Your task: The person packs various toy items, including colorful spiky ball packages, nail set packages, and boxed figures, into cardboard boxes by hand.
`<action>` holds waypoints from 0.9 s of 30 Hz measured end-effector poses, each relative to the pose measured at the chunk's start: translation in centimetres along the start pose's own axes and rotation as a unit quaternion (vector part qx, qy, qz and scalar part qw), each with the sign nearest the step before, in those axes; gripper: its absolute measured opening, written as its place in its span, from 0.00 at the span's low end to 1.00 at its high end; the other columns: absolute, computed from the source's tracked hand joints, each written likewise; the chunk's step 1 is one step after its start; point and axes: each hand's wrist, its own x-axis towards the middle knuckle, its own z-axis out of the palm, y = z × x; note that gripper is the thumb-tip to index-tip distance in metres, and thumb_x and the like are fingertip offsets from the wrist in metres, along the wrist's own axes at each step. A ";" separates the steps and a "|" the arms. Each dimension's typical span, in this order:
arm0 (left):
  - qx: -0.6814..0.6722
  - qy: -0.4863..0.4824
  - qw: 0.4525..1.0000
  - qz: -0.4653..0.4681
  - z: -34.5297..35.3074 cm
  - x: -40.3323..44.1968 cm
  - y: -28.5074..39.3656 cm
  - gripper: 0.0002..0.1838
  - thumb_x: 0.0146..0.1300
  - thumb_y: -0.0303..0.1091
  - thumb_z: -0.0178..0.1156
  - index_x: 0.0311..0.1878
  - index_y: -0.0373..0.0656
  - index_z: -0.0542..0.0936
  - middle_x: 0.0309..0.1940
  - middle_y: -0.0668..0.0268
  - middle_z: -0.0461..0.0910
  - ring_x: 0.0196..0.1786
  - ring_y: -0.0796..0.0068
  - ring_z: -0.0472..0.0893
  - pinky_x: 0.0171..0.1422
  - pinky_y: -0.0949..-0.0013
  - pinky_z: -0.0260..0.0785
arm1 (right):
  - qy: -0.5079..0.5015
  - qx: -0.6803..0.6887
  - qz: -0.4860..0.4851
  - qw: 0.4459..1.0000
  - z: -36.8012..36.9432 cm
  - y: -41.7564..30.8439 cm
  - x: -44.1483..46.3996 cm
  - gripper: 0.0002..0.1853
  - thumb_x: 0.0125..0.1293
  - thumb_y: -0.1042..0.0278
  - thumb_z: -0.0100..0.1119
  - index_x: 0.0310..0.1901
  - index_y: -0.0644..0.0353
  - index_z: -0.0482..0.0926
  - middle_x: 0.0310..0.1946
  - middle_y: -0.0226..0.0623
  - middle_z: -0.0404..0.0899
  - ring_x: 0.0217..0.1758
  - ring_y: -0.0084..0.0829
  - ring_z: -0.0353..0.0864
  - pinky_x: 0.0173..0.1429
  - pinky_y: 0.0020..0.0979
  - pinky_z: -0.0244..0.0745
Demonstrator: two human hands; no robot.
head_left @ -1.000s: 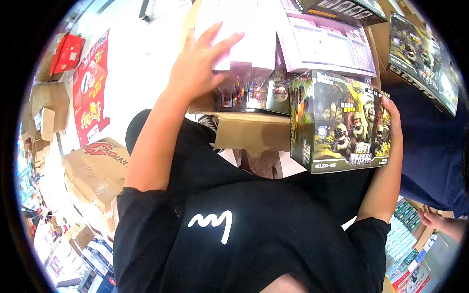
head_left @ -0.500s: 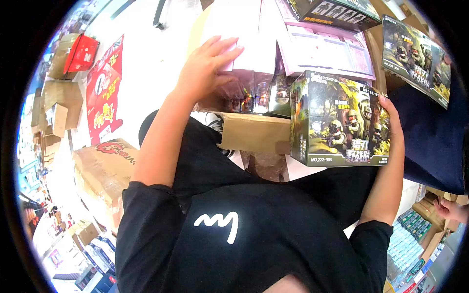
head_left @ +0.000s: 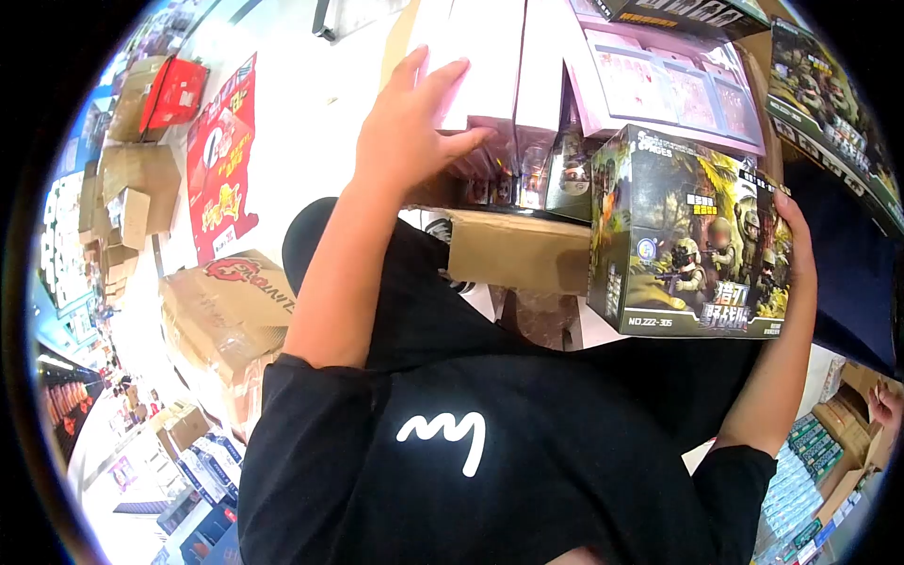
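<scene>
My left hand [head_left: 410, 127] is open, fingers spread and thumb out, over the white-topped boxes [head_left: 485, 71] standing in an open cardboard carton [head_left: 518, 254]. Whether its fingertips touch them I cannot tell. My right hand [head_left: 798, 231] grips the right side of a toy soldier box [head_left: 702, 240] with jungle artwork, tilted with its front toward me above my thigh. Clear-wrapped packs with colourful contents show below the white tops. Beside them stands a dark box [head_left: 570, 174] with a face printed on it.
A pink-edged display box [head_left: 673, 85] lies behind the soldier box. More soldier boxes [head_left: 833, 104] are at the far right. To the left are a taped carton [head_left: 231, 311], a red poster [head_left: 224, 160] and a red bag [head_left: 176, 94]. Another person's hand [head_left: 883, 405] shows at the right edge.
The view has shifted, so most things sit farther right. My left hand's fingers have spread wider, thumb extended. My right hand still holds the soldier box.
</scene>
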 end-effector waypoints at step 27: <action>-0.106 -0.134 0.984 -0.056 -0.8 3.1 -0.9 0.42 0.56 0.54 0.71 0.74 0.55 0.72 0.78 0.44 0.55 0.78 0.42 0.61 0.79 0.48 0.57 | -0.060 -0.013 -0.021 0.998 0.8 -0.2 0.4 0.33 0.62 0.54 0.65 0.66 0.64 0.74 0.52 0.46 0.84 0.47 0.36 0.87 0.54 0.36 0.84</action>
